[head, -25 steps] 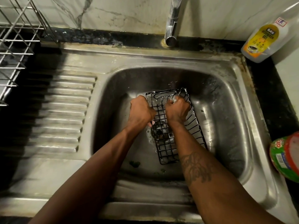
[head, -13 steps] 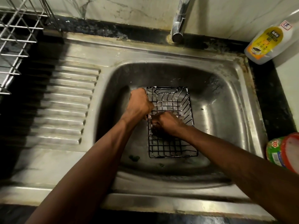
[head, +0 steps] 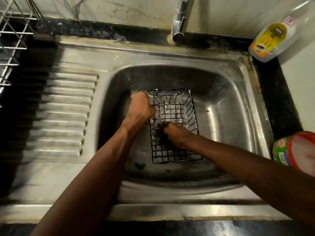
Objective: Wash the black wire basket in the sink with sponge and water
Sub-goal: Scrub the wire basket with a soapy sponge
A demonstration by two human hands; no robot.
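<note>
The black wire basket [head: 175, 108] lies in the steel sink [head: 228, 103], its wires streaked with white foam. My left hand [head: 139, 109] grips the basket's left rim. My right hand [head: 177, 137] is inside the basket near its middle, fingers curled round a dark sponge [head: 161, 133] that is mostly hidden under the hand and pressed against the basket's floor. No water runs from the tap [head: 179, 23].
A ribbed drainboard [head: 64, 113] lies left of the basin, with a wire dish rack [head: 12, 40] at the far left. A dish soap bottle [head: 272, 36] stands at the back right, and a red-lidded tub [head: 294, 150] sits on the right counter. Dark scraps [head: 139, 165] lie in the basin.
My right hand has moved from the basket's far end down to its middle, scrubbing inside. The basket turned from slanted to nearly straight. My left hand keeps its hold.
</note>
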